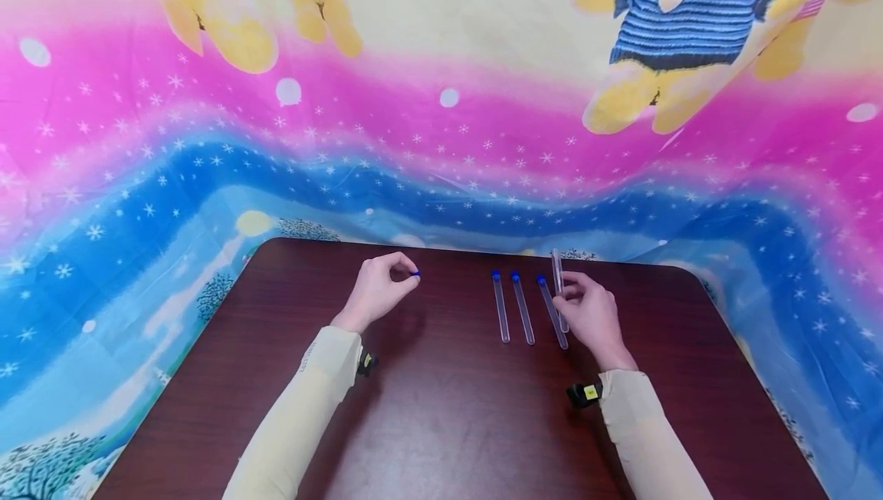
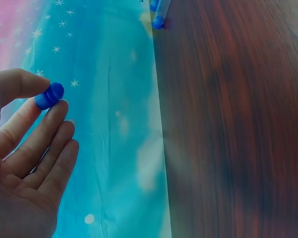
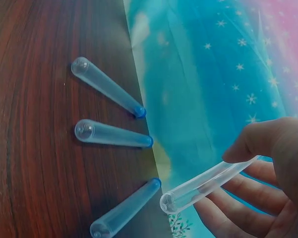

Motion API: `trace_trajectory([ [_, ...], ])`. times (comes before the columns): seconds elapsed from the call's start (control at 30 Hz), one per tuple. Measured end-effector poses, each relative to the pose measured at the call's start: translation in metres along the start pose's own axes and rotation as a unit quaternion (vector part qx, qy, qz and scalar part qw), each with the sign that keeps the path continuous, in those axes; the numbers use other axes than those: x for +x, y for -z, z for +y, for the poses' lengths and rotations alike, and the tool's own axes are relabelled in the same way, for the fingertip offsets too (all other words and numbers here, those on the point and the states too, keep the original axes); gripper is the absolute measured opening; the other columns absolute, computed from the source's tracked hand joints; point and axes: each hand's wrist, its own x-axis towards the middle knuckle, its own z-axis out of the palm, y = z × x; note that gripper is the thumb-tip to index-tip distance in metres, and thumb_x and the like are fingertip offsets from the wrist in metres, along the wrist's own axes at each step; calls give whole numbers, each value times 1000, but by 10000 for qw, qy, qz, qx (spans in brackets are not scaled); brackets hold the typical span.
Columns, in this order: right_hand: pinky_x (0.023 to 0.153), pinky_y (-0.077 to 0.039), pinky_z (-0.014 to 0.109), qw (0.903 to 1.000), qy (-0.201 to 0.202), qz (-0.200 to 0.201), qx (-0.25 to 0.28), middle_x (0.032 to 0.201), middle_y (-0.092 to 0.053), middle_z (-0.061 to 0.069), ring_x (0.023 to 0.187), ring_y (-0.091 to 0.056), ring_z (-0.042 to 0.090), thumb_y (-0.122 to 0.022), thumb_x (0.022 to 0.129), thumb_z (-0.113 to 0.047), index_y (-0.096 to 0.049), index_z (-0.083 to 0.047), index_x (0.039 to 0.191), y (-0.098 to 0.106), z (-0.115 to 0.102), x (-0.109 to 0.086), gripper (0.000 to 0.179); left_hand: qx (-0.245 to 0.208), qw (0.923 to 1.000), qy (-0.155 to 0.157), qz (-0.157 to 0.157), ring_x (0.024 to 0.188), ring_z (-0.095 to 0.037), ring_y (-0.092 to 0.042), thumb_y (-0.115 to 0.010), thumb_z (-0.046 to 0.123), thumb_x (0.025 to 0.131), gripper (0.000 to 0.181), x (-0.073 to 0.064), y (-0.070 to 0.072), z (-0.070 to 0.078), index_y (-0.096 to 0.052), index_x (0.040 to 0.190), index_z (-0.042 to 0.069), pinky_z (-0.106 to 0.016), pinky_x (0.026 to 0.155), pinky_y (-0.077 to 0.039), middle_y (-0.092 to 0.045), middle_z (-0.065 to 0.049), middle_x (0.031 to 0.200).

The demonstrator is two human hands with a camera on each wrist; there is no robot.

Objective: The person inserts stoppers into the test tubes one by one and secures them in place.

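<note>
Between thumb and fingertips my left hand (image 1: 378,287) pinches a small ribbed blue cap (image 2: 49,96), raised over the table's left half. My right hand (image 1: 592,311) holds a clear, uncapped test tube (image 3: 208,188) nearly upright, thumb on one side and fingers on the other. Close beside it, a blue-capped test tube (image 1: 553,312) lies on the table, partly behind the held one. Two more capped tubes, a middle one (image 1: 522,308) and a left one (image 1: 500,308), lie roughly side by side, caps toward the far edge.
The dark wood-grain table (image 1: 441,416) has rounded far corners. A printed curtain (image 1: 414,124) with bears and snowflakes hangs behind and around it. Each wrist wears a small black camera, one on the left sleeve (image 1: 303,400) and one on the right sleeve (image 1: 648,423).
</note>
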Motion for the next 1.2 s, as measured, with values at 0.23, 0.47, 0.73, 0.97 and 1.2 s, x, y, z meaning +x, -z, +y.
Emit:
trace_trajectory([
  [0.23,68,-60,43,9998,129,5,122,95,-74,14,81,-74,27,-70,90,-3,-65,-5,131,-4,-7,-2,42,-73,9999,-62,55,84,-12,-65,-80,16,86,8,6,-7,6,-74,92,18,-36,81,-52,-72,9,88],
  [0.47,67,-59,37,9996,168,-40,204,94,-75,10,78,-73,23,-73,88,-3,-66,-7,130,-14,-16,-6,43,-280,9994,-31,176,88,-13,-66,-79,16,88,8,12,-12,15,-74,93,18,-38,85,-53,-72,8,92],
  [0.73,65,-60,36,9989,249,-243,329,95,-74,10,80,-73,23,-73,88,-3,-65,-7,131,-27,-30,-16,43,-612,9978,113,222,91,-14,-66,-79,16,89,9,15,-22,27,-73,93,22,-37,86,-51,-71,11,92],
  [0.97,66,-59,34,9978,227,-478,411,95,-74,6,80,-72,19,-74,88,-5,-66,-9,131,-39,-34,-24,44,-783,9966,79,248,87,-10,-67,-79,16,90,7,17,-30,35,-74,93,20,-35,86,-52,-72,10,93],
  [1.2,60,-58,31,9964,224,-638,515,96,-73,6,78,-71,17,-74,88,-5,-67,-12,131,-47,-41,-33,44,-964,9950,91,231,87,-8,-68,-78,16,91,7,17,-38,40,-74,94,21,-39,87,-54,-72,10,94],
])
